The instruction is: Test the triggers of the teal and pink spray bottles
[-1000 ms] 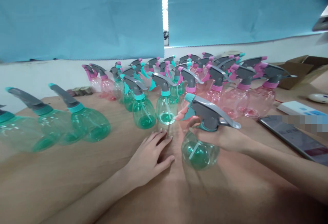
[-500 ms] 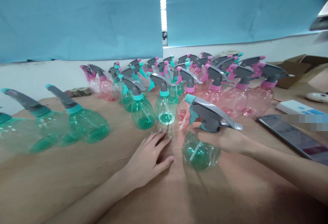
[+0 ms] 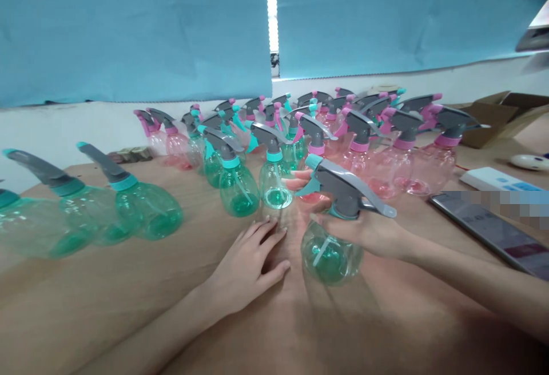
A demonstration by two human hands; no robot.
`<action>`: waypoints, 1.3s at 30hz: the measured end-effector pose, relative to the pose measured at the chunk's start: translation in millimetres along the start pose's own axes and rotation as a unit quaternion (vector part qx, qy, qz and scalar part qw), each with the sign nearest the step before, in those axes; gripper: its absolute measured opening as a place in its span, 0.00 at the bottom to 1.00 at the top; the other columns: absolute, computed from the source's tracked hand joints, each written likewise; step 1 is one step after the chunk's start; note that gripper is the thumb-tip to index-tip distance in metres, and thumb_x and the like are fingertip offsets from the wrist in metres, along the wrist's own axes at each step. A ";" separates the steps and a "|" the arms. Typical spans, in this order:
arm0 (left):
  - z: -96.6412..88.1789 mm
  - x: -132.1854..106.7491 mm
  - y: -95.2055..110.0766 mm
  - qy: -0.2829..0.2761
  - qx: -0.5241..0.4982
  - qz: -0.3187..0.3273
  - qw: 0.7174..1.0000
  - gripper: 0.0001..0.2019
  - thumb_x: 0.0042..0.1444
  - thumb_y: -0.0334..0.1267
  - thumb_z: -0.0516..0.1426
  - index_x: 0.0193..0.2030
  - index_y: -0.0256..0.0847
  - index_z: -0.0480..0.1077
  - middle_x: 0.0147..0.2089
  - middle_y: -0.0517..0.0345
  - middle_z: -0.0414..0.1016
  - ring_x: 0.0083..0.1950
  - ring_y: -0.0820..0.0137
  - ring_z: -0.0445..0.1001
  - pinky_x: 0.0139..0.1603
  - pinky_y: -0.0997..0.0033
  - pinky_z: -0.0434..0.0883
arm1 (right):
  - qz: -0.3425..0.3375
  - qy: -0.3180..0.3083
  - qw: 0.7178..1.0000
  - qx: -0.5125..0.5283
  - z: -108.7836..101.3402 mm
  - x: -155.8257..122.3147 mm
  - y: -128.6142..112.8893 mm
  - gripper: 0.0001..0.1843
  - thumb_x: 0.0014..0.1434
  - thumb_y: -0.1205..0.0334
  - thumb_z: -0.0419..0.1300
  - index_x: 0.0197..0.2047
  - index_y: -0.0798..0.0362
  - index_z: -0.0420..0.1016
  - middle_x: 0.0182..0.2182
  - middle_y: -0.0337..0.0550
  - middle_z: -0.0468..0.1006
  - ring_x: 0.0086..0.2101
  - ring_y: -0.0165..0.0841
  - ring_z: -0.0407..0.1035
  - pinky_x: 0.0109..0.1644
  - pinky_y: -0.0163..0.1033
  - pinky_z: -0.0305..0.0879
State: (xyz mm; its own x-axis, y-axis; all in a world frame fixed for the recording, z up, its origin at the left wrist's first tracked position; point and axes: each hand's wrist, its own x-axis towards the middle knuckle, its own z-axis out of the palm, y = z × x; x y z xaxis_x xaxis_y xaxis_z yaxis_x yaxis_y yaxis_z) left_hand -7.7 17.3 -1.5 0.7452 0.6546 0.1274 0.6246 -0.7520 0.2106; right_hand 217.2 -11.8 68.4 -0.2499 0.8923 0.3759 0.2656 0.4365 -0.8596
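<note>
My right hand [image 3: 369, 232] is round the neck of a green spray bottle [image 3: 332, 258] with a grey and teal trigger head. Its thumb lies across the front below the collar, and the fingers stretch out behind the trigger, partly hidden by the head. My left hand [image 3: 255, 260] rests palm down on the table, fingers spread, holding nothing. Just beyond it stand two green spray bottles, a darker one [image 3: 239, 192] and a paler one [image 3: 277, 183]. A little green liquid or a green base shows low in the held bottle; I cannot tell which.
Pink spray bottles [image 3: 398, 163] crowd the back right of the wooden table [image 3: 206, 335]. Several green spray bottles [image 3: 148, 209] stand at left. A phone [image 3: 484, 232], a white box [image 3: 493, 180], a white mouse-like object [image 3: 529, 162] and an open carton [image 3: 489, 115] are at right.
My right hand and the spray bottle have shifted slightly left. The right fingers have straightened out from being curled at the trigger. My left hand has not moved.
</note>
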 end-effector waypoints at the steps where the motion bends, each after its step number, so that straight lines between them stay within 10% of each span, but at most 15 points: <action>1: 0.2 0.0 -0.2 0.001 -0.002 0.000 1.000 0.26 0.63 0.48 0.53 0.65 0.39 0.60 0.68 0.46 0.58 0.68 0.54 0.55 0.65 0.50 0.56 | 0.000 0.006 1.000 -0.006 0.1 0.2 -0.4 0.29 0.52 0.70 0.57 0.57 0.41 0.68 0.45 0.40 0.80 0.44 0.38 0.75 0.49 0.46 0.72; 11: 1.2 0.4 -1.1 0.002 0.003 0.003 1.000 0.26 0.63 0.48 0.53 0.65 0.40 0.60 0.68 0.47 0.57 0.68 0.55 0.54 0.65 0.51 0.56 | 0.023 0.018 0.999 -0.038 1.1 -3.3 9.1 0.13 0.55 0.65 0.57 0.44 0.45 0.75 0.36 0.39 0.80 0.38 0.38 0.75 0.43 0.46 0.73; 31: 1.6 -0.4 -1.0 0.004 0.007 0.002 1.000 0.26 0.63 0.48 0.53 0.65 0.40 0.60 0.68 0.47 0.57 0.68 0.56 0.54 0.65 0.51 0.56 | 0.021 0.006 1.000 -0.016 1.9 -2.5 7.9 0.26 0.56 0.68 0.57 0.57 0.42 0.68 0.40 0.39 0.80 0.41 0.38 0.75 0.44 0.45 0.74; 39: -0.1 0.0 0.2 -0.005 0.005 0.000 1.000 0.26 0.63 0.47 0.54 0.65 0.38 0.60 0.68 0.46 0.57 0.68 0.55 0.54 0.66 0.52 0.55 | 0.028 0.017 0.998 -0.044 2.1 -3.1 8.8 0.08 0.56 0.64 0.58 0.39 0.45 0.75 0.33 0.37 0.78 0.34 0.35 0.73 0.41 0.44 0.74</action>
State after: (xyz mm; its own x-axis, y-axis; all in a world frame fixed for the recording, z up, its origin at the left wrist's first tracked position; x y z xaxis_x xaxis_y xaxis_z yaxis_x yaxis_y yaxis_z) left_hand -7.5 17.2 -1.3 0.7477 0.6533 0.1186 0.6263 -0.7532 0.2010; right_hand 218.3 -11.0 59.0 -0.2013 0.9182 0.3411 0.3597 0.3932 -0.8462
